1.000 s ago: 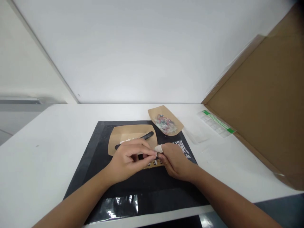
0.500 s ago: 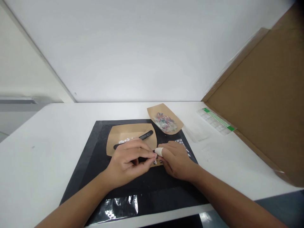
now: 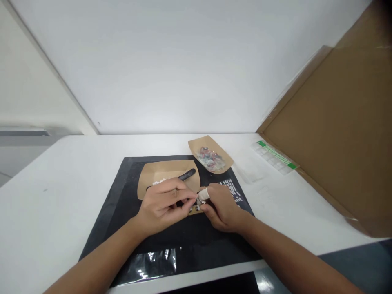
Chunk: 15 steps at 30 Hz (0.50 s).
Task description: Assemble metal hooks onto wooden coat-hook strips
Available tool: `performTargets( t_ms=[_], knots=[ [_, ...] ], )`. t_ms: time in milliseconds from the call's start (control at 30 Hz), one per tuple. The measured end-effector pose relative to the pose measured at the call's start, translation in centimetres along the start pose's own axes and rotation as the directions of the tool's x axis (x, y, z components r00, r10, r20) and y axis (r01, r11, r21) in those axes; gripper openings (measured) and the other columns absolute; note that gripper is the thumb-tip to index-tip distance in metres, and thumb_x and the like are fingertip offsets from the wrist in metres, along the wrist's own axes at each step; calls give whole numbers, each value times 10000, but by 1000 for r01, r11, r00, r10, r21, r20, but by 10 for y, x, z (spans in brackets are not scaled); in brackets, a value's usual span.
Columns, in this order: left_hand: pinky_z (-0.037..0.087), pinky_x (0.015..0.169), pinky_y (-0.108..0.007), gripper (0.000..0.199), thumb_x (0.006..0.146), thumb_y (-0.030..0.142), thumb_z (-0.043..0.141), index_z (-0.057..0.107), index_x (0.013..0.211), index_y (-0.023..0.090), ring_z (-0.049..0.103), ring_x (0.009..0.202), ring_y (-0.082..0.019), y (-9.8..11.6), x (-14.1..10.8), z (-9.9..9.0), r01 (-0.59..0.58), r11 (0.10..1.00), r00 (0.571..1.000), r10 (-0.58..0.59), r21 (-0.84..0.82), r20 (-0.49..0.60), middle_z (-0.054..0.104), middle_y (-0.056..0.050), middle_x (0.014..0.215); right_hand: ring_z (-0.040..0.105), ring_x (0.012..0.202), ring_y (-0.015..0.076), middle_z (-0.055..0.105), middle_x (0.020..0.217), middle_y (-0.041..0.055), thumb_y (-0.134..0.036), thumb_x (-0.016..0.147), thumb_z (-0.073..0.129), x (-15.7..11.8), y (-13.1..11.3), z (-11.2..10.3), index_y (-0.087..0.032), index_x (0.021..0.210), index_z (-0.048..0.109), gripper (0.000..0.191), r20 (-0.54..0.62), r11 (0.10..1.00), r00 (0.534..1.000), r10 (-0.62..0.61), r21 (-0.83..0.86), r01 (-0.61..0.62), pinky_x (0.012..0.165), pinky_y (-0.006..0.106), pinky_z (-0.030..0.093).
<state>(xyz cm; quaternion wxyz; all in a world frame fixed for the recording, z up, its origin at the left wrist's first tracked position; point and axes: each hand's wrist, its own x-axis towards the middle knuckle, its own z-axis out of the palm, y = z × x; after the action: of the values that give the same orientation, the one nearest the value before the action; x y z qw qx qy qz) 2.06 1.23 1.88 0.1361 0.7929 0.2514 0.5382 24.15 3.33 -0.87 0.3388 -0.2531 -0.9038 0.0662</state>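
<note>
My left hand [image 3: 162, 206] pinches a small shiny metal piece [image 3: 200, 200] between thumb and fingertips. From the other side, my right hand [image 3: 223, 206] grips the same piece, its index finger wearing a white finger cot [image 3: 203, 194]. The piece is too small to name. Just under the fingertips lies a narrow brown strip [image 3: 194, 210] with small shiny round bits on it, partly covered by the hands. Behind my left hand a brown paper tray [image 3: 147, 173] holds small white pieces [image 3: 158, 181] and a black stick [image 3: 187, 174].
A second paper tray [image 3: 196, 143] with small plastic bags [image 3: 211, 158] stands at the back right. White stickers [image 3: 232, 190] lie on the black mat [image 3: 116, 228] beyond my right hand. A clear case with a green-edged label [image 3: 277, 157] rests near the cardboard [image 3: 343, 143].
The view has shifted slightly. My right thumb and index finger have moved, and more of the shiny piece now shows between both hands. Both hands stay close together over the mat.
</note>
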Motion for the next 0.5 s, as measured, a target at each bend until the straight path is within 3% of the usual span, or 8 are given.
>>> performTargets(
  t_ms=[133, 333, 500],
  knots=[
    [530, 556, -203, 171, 895, 41, 713, 778, 1011, 149, 670, 691, -118, 2, 0, 0, -8, 1000, 1000, 8, 13, -10, 725, -79, 863, 491, 633, 193, 607, 727, 33, -504, 1120, 246, 0, -2, -2, -219, 872, 514, 463, 51, 999, 998, 44, 0, -44, 615, 330, 305],
    [494, 521, -197, 168, 895, 64, 726, 768, 1035, 148, 587, 584, -79, 1, -3, 1, -20, 998, 999, 22, 55, -33, 674, -41, 819, 521, 646, 186, 594, 711, 22, -406, 1110, 345, -1, -4, -2, -220, 869, 515, 349, -11, 995, 996, 88, 36, -88, 626, 318, 336],
    [493, 531, -193, 188, 897, 45, 717, 766, 1054, 136, 585, 605, -80, -1, -5, 4, -30, 997, 999, 33, 72, -44, 674, -47, 835, 528, 656, 183, 612, 727, 22, -369, 1094, 410, 1, -3, -1, -214, 886, 542, 291, -6, 995, 997, 78, 57, -78, 635, 311, 328]
  ],
)
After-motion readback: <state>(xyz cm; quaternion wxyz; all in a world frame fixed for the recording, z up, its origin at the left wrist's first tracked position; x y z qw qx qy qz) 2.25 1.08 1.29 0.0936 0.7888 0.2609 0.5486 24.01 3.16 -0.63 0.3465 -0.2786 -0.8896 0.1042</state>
